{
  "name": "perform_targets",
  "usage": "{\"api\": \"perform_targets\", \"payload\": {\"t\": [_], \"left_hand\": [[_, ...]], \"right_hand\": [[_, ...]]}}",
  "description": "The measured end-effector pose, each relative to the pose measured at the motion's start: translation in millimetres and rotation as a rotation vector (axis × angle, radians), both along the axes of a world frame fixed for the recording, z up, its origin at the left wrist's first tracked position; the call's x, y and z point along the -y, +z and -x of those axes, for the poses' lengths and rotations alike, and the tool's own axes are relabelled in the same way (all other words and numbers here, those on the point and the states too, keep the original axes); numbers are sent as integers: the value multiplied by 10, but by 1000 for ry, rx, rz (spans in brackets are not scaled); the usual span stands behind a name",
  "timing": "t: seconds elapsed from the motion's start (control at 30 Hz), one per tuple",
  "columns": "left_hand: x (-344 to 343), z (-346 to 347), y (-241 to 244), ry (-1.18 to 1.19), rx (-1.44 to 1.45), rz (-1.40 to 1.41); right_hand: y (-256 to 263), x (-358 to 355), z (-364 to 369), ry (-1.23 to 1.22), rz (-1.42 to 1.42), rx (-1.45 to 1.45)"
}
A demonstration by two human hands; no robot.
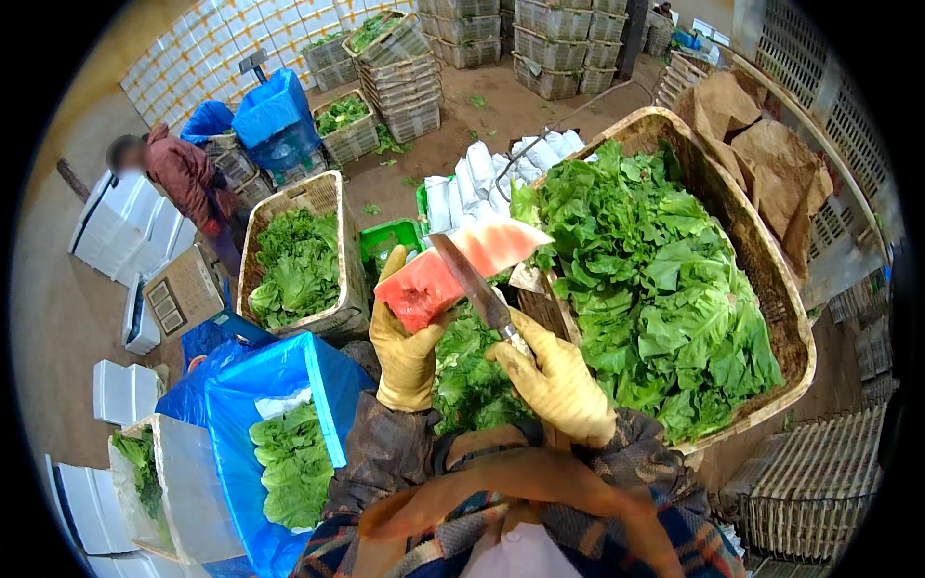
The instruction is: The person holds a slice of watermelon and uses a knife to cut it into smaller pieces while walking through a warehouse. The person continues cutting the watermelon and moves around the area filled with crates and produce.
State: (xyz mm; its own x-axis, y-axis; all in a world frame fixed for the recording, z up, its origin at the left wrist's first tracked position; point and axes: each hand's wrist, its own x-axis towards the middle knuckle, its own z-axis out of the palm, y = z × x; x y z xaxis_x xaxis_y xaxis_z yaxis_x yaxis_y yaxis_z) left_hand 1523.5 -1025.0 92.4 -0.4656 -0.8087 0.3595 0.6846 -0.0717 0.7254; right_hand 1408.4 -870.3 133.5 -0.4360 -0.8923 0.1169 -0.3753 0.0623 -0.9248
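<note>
A wedge of watermelon with red flesh and a pale rind side rests in my left hand, which wears a yellowish glove. My right hand, gloved alike, grips the handle of a knife. The knife's broad, stained blade lies across the watermelon; how deep it sits in the flesh I cannot tell. Under both hands are green leaves. To the right, a large plastic crate is heaped with leafy lettuce.
A blue-lined box holding lettuce heads stands at the left, near a crate of greens. Beyond my hands lie white packets. A person in a reddish jacket bends at far left. Stacked crates stand behind.
</note>
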Motion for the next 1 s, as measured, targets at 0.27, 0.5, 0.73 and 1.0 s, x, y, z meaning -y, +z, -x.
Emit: {"api": "perform_targets", "payload": {"t": [0.27,0.5,0.73,1.0], "left_hand": [[116,-245,122,-14,129,49],[-20,-196,170,39,108,-17],[2,-279,279,-34,164,-14],[-187,-152,206,107,146,-87]], "right_hand": [[-72,53,-28,48,86,-7],[-202,109,-53,56,184,-49],[10,69,-50,61,16,83],[-109,117,-24,58,130,-61]]}}
